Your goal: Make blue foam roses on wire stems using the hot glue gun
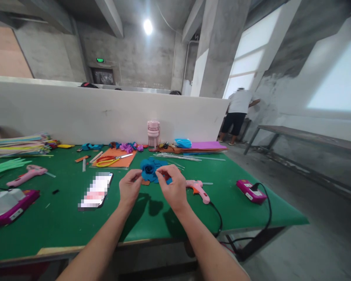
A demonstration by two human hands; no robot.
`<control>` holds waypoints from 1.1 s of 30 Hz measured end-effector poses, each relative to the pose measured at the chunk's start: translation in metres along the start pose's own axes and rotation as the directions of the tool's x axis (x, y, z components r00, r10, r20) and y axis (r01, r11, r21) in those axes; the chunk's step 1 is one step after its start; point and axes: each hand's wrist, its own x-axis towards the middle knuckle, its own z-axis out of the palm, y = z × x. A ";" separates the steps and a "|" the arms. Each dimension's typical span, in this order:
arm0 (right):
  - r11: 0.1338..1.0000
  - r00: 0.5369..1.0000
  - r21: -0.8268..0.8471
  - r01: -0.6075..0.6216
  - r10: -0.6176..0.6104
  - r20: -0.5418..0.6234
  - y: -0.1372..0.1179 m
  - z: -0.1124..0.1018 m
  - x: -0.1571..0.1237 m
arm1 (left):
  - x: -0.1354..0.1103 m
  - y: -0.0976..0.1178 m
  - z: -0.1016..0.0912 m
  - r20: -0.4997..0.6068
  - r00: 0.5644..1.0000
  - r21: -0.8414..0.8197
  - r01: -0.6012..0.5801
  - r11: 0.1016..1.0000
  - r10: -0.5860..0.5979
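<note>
Already the blue flower (150, 169) looks mostly formed, pinched between left hand (130, 187) and right hand (173, 187); glue gun (198, 189) lies right, maybe petals left

Both bare forearms were extended forward and converged over the work surface. The left hand (130, 188) was raised with fingers curled and thumb and forefinger pinched. The right hand (173, 186) was held alongside, fingertips likewise pinched together.
</note>
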 end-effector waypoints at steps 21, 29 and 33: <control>0.972 0.991 -0.204 0.120 -0.107 0.076 0.004 -0.003 -0.001 | -0.002 0.007 0.002 0.099 0.993 -0.083 0.071 0.994 -0.063; 0.947 0.979 -0.248 0.202 -0.190 0.073 0.004 0.000 -0.004 | -0.003 0.012 0.002 0.093 0.992 -0.064 0.096 0.993 -0.090; 0.891 0.967 -0.375 0.255 -0.229 0.114 0.004 0.002 -0.006 | -0.005 0.015 0.001 0.109 0.992 -0.026 0.072 0.997 -0.069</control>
